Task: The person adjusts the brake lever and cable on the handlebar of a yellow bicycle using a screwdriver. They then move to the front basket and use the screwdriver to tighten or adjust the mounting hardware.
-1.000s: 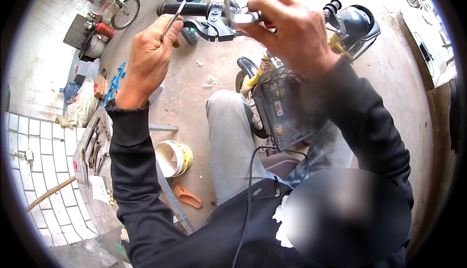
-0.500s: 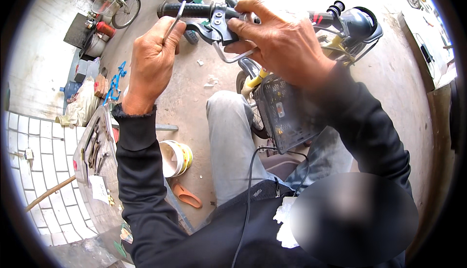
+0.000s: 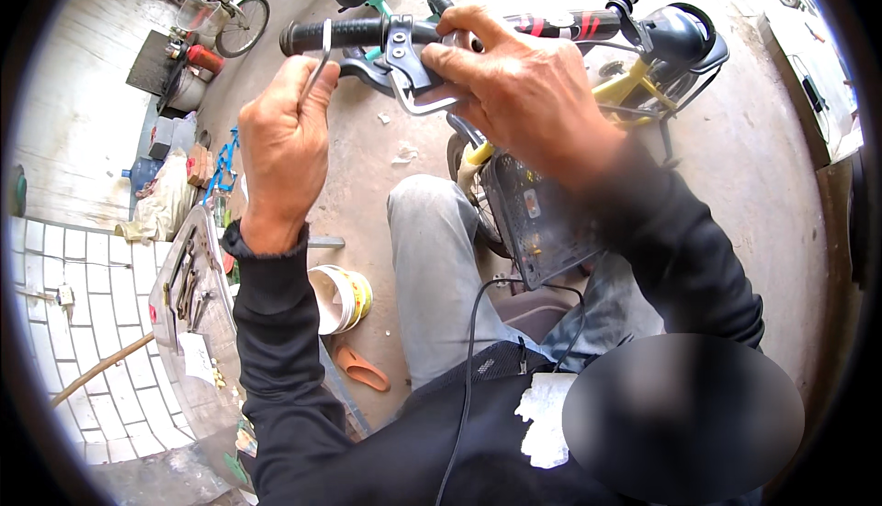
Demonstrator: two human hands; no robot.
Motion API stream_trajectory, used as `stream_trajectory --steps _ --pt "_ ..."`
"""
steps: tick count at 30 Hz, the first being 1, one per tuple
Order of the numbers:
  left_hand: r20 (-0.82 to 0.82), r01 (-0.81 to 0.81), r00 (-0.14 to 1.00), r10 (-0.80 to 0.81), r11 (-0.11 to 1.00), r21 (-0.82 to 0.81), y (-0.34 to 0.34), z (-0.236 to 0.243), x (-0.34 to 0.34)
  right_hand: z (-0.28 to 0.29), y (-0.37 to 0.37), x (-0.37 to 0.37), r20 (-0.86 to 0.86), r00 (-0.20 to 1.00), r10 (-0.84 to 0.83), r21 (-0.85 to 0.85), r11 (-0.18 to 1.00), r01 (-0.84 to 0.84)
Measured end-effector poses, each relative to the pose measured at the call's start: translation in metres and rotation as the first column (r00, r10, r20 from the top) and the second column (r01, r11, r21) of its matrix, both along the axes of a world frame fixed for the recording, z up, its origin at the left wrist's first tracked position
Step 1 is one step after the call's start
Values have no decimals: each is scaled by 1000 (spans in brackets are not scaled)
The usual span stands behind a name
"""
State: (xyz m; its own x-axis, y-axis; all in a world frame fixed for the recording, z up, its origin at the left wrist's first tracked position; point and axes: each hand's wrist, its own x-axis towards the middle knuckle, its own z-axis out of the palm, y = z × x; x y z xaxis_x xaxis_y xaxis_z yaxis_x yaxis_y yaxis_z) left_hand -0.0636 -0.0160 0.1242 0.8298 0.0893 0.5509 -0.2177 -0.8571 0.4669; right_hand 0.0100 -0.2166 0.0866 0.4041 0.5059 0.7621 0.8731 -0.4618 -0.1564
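Note:
In my left hand [image 3: 289,143], closed, is a thin silver L-shaped hex key [image 3: 322,63], its bent end up near the black rubber grip [image 3: 335,34]. To its right sits a black brake lever bracket [image 3: 404,56] with two bolts, clamped on the handlebar [image 3: 551,25]. My right hand [image 3: 528,92] is closed on the bracket's right side, thumb against it and fingers up at the bar. A bent silver rod [image 3: 418,106] runs under the bracket to my right fingers; its kind is unclear. The black brake lever [image 3: 363,74] points toward my left fingertips.
Below the handlebar hangs a black basket [image 3: 533,221] on a yellow bicycle frame [image 3: 634,92]. A white bucket [image 3: 340,299] and an orange slipper [image 3: 361,368] are on the floor at left. Tools [image 3: 191,290] lie on a worktop beside them. A second bicycle [image 3: 241,23] stands far left.
The grip and bracket have shifted slightly left. Both hands have moved a little left and down with them, the left hand still on the hex key.

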Motion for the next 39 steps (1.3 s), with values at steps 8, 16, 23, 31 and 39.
stream_trajectory --steps 8,16,23,31,39 --pt "-44 85 994 -103 950 -300 5 -1 10 1 3 2 -58 996 62 12 998 -62" --pt "-26 98 989 -147 768 -633 11 -14 15 3 3 2 -40 998 55 17 998 -54" --pt "-138 118 922 -363 600 -791 30 -5 37 8 11 7 -34 999 34 -53 998 -36" --pt "-177 95 929 -325 670 -736 36 -3 51 11 16 5 -64 998 -24 -57 998 20" --pt "-7 30 999 -44 778 -627 10 -12 36 2 18 7 -44 997 -65 43 997 67"
